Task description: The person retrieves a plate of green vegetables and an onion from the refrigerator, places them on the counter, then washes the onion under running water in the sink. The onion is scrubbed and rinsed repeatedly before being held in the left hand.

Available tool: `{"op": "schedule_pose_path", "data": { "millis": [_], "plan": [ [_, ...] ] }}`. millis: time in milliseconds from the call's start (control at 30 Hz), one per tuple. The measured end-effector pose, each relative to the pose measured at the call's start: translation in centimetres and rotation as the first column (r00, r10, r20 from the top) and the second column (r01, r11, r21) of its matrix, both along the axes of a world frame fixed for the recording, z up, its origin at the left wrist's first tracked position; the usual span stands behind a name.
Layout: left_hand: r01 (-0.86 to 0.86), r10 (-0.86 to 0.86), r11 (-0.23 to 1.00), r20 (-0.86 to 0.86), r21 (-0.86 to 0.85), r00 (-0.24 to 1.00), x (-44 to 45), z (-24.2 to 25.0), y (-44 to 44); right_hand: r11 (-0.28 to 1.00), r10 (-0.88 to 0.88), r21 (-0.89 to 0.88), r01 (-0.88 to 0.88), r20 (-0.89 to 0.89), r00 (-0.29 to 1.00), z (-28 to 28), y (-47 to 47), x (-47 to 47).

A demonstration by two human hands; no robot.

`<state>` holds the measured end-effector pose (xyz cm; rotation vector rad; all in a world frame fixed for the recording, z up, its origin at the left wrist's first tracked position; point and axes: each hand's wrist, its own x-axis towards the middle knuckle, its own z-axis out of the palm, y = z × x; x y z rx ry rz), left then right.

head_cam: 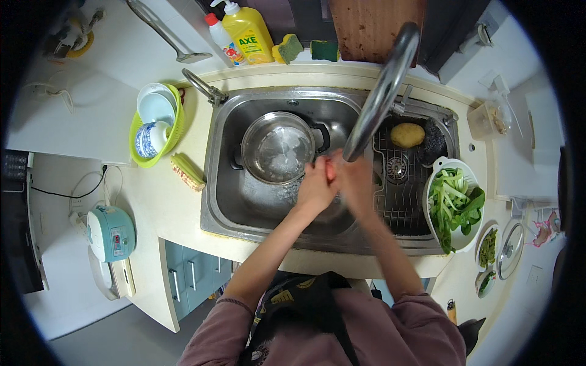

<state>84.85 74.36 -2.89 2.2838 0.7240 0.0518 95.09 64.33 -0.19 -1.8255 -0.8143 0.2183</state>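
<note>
Over the right part of the large steel sink basin point(229, 201), my left hand point(317, 188) grips a small orange-red item point(330, 170), mostly covered by the fingers and perhaps a vegetable. My right hand point(355, 183), blurred, is against it from the other side; its finger closure is unclear. The end of a chrome tap spout point(382, 89) hangs just above and partly covers the right hand. Left of my hands, a steel pot point(279, 148) with black handles stands in the basin with water in it.
The smaller basin holds a potato point(407, 135) and a wire rack point(389, 210). A white colander point(467, 240) of leafy greens point(453, 196) overlaps its right rim. Corn point(187, 173) and a green basket point(132, 137) of bowls lie left. Bottles point(249, 34) and sponges point(289, 48) line the back ledge.
</note>
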Motion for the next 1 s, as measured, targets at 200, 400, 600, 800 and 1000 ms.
{"op": "schedule_pose_path", "data": {
  "millis": [200, 400, 600, 800, 1000],
  "plan": [
    [0.012, -0.007, 0.997, -0.067, 0.082, 0.998, 0.4, -0.9, -0.6, 0.937, -0.204, -0.344, 0.058, -0.407, 0.890, -0.6, 4.7, -2.6],
    [-0.027, 0.416, 0.662, 0.338, -0.749, 0.844, 0.8, -1.9, 2.8, 0.969, -0.211, 0.150, 0.197, 0.083, 0.974, -1.3, 3.2, -4.8],
    [0.000, 0.448, 0.216, 0.099, -0.976, 0.889, -0.5, -2.8, 0.8, 0.968, -0.121, 0.187, 0.167, -0.236, 0.964, -6.6, 3.9, -2.0],
    [0.000, 0.276, 0.683, 0.258, -0.730, 0.926, -1.9, -1.1, 1.7, 0.979, -0.039, 0.178, 0.105, -0.337, 0.941, -6.4, 2.4, -2.1],
    [0.235, 0.111, 0.543, 0.346, -0.806, 0.932, -2.5, 0.4, 2.4, 0.991, -0.082, 0.082, 0.108, -0.271, 0.959, -5.2, 2.3, -1.5]
  ]
}}
